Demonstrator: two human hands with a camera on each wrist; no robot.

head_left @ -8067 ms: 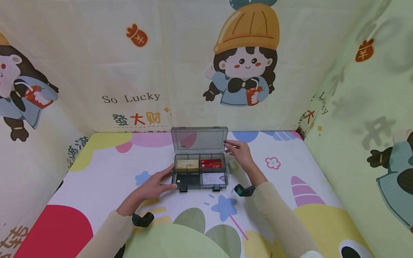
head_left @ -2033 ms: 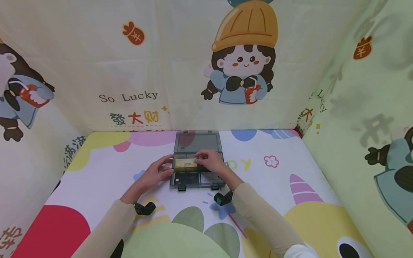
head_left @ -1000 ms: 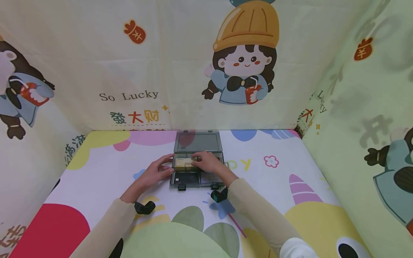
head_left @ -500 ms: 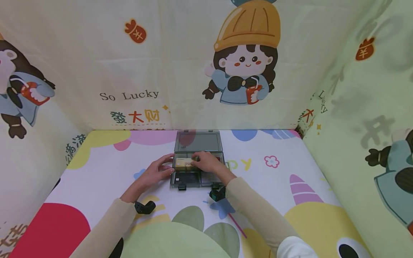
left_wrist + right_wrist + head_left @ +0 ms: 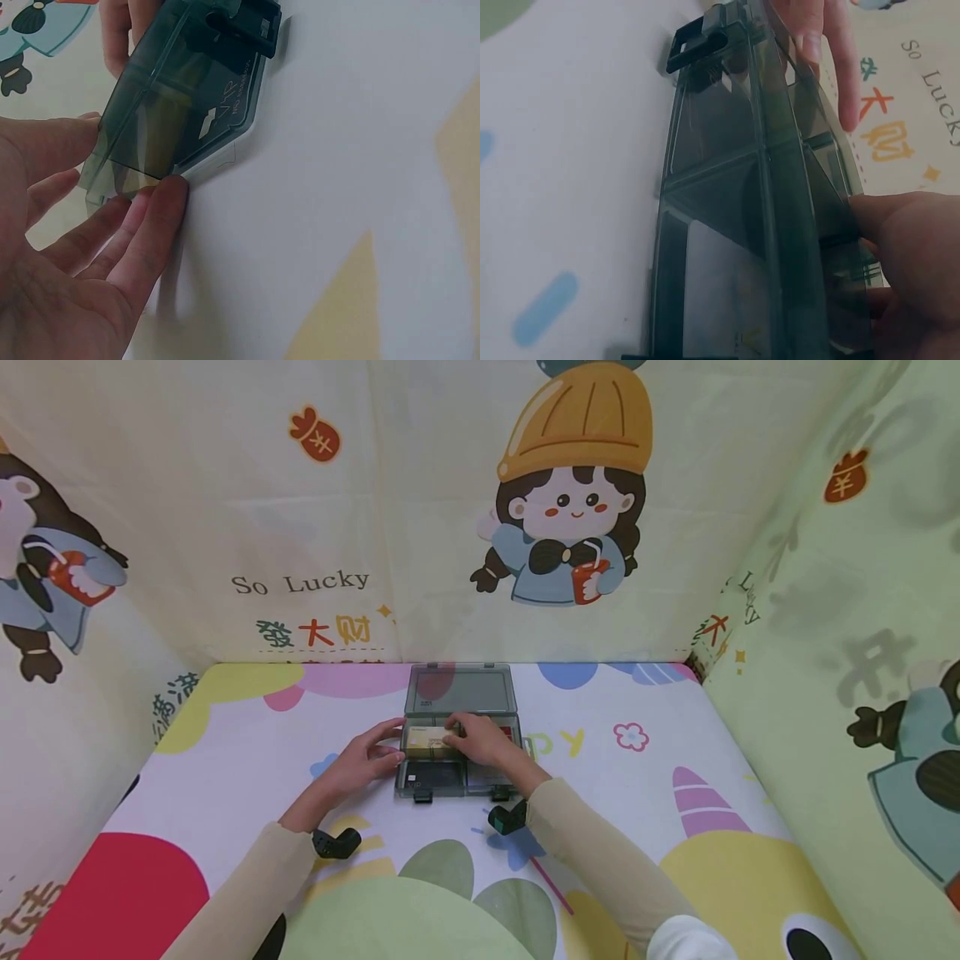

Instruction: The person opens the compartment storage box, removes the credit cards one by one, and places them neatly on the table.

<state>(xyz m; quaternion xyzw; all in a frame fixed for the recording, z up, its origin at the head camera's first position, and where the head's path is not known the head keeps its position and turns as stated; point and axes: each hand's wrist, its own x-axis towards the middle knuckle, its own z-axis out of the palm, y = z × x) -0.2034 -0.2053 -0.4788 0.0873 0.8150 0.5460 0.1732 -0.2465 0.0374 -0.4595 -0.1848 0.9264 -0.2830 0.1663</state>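
Note:
A translucent dark-grey plastic card case point(image 5: 460, 692) stands open on the table, its lid tipped back towards the far wall. My right hand point(image 5: 483, 740) reaches over it, thumb and fingertips pinching the right end of a gold card point(image 5: 424, 737) in the back left compartment. A black card point(image 5: 433, 774) lies in the front left compartment. Red shows at the edge of a card point(image 5: 507, 731) mostly hidden behind my right hand. With extended fingers my left hand point(image 5: 365, 762) touches the case's left side. In the right wrist view the right fingertips are hidden behind the case wall.
Two clasps, one of them the left clasp point(image 5: 423, 796), stick out from the case's front edge. A printed cloth covers the table point(image 5: 247, 777). Behind it rises a cloth wall point(image 5: 435, 527) with cartoon prints, close to the tilted lid.
Eight seconds ago my right hand was at the lid's right edge and the lid stood more upright. Since then the lid has tipped back and that hand has come to the gold card. Lately little moves.

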